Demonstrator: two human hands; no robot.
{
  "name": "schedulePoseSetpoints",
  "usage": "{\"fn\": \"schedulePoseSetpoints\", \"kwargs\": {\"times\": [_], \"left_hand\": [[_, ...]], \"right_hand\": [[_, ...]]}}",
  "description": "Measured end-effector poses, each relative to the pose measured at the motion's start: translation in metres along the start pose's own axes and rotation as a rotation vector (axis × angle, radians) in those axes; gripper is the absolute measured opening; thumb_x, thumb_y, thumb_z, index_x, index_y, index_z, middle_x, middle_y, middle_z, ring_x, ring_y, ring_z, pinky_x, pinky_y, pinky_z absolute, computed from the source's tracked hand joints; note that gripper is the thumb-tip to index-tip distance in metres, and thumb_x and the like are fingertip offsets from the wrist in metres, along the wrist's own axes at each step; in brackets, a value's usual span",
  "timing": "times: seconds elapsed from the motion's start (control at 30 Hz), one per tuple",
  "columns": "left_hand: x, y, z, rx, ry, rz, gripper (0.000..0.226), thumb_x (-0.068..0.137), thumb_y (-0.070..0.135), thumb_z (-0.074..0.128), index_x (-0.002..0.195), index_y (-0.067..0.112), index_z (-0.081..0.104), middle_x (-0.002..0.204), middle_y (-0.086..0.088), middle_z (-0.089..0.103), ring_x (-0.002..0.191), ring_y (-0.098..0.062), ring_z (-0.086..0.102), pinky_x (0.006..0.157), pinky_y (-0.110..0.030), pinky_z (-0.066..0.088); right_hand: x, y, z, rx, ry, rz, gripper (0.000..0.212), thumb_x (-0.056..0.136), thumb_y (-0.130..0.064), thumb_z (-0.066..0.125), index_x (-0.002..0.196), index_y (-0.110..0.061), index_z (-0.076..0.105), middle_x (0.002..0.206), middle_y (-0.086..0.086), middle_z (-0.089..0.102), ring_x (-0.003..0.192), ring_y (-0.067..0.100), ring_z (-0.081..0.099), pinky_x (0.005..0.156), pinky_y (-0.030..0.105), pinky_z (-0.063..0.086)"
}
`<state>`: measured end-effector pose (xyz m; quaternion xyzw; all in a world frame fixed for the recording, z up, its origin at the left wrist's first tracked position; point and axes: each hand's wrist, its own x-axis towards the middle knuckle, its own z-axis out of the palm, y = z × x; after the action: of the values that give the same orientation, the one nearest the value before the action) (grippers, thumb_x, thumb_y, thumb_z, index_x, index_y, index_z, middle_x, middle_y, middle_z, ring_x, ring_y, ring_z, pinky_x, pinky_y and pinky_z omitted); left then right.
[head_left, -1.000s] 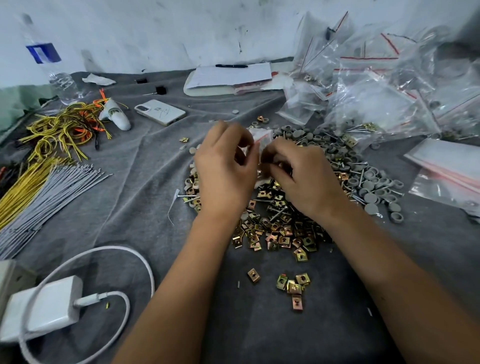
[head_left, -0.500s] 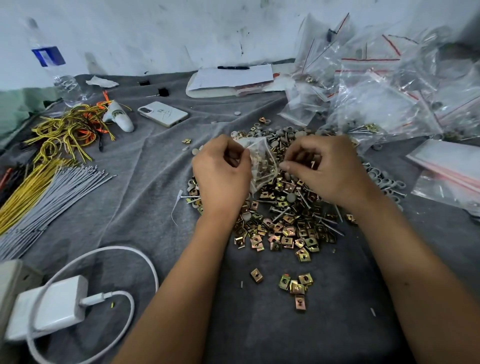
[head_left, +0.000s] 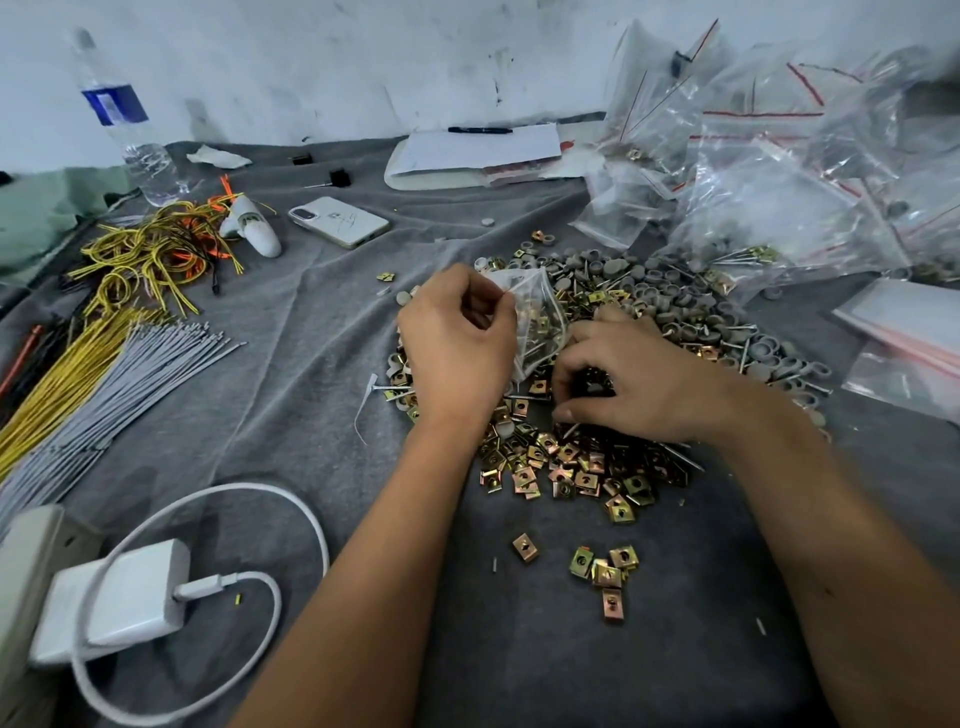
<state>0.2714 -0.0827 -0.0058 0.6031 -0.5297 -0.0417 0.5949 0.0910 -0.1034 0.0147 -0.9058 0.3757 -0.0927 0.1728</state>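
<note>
Taking the clip pile (head_left: 571, 462) as centre: small bag (head_left: 537, 317) seemingly on it, phone (head_left: 340, 221) behind-left, charger (head_left: 119, 597) front-left, notepad (head_left: 478, 150) behind, bag heap (head_left: 779, 208) behind-right.

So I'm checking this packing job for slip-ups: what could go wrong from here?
1. The left hand pinches the bag by one edge above the clips; it could tip and spill its parts back.
2. The right hand reaches, fingers curled, into those clips, mixed with screws and caps, so a wrong part or count may go in.
3. The loose clips nearer the person could be missed.
</note>
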Motion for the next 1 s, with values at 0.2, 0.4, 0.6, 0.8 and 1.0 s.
{"fn": "schedulePoseSetpoints", "kwargs": {"times": [0.2,0.4,0.6,0.8,1.0], "left_hand": [[0.0,0.0,-0.001,-0.013,-0.02,-0.021,0.018,0.083,0.011,0.08,0.074,0.02,0.067,0.066,0.01,0.064,0.061,-0.007,0.061,0.056,-0.015,0.047],[-0.001,0.001,-0.001,-0.016,-0.029,-0.017,0.014,0.083,0.01,0.079,0.075,0.016,0.069,0.068,0.008,0.065,0.062,-0.009,0.062,0.057,-0.018,0.049],[-0.001,0.002,-0.002,-0.02,-0.043,-0.024,0.014,0.084,0.01,0.08,0.076,0.016,0.07,0.069,0.007,0.066,0.062,-0.008,0.061,0.058,-0.019,0.05],[-0.002,0.004,-0.002,-0.028,-0.058,-0.041,0.018,0.084,0.009,0.08,0.075,0.019,0.068,0.067,0.008,0.064,0.06,-0.005,0.059,0.055,-0.015,0.047],[-0.005,0.008,0.001,-0.024,-0.088,-0.022,0.018,0.084,0.007,0.08,0.075,0.018,0.068,0.066,0.009,0.065,0.06,-0.008,0.063,0.054,-0.02,0.051]], "right_hand": [[-0.007,0.003,-0.013,0.11,-0.139,0.001,0.032,0.07,-0.066,0.075,0.094,-0.045,0.075,0.107,-0.014,0.049,0.112,0.011,0.035,0.107,0.045,0.028],[-0.002,0.006,-0.005,0.031,-0.073,0.016,0.021,0.082,-0.054,0.075,0.079,-0.034,0.07,0.099,-0.016,0.05,0.108,0.013,0.035,0.105,0.045,0.029],[-0.002,0.007,-0.006,0.269,0.107,0.036,0.013,0.099,-0.039,0.062,0.087,-0.034,0.063,0.091,-0.009,0.066,0.088,0.009,0.06,0.081,0.04,0.049],[-0.001,0.007,-0.004,0.478,0.259,0.078,0.012,0.104,-0.024,0.058,0.091,-0.024,0.06,0.077,-0.009,0.074,0.065,0.013,0.068,0.064,0.033,0.053],[0.002,0.009,-0.002,0.577,0.478,0.078,0.005,0.094,-0.017,0.073,0.093,-0.022,0.071,0.079,-0.003,0.075,0.074,0.011,0.071,0.075,0.034,0.058]]}}
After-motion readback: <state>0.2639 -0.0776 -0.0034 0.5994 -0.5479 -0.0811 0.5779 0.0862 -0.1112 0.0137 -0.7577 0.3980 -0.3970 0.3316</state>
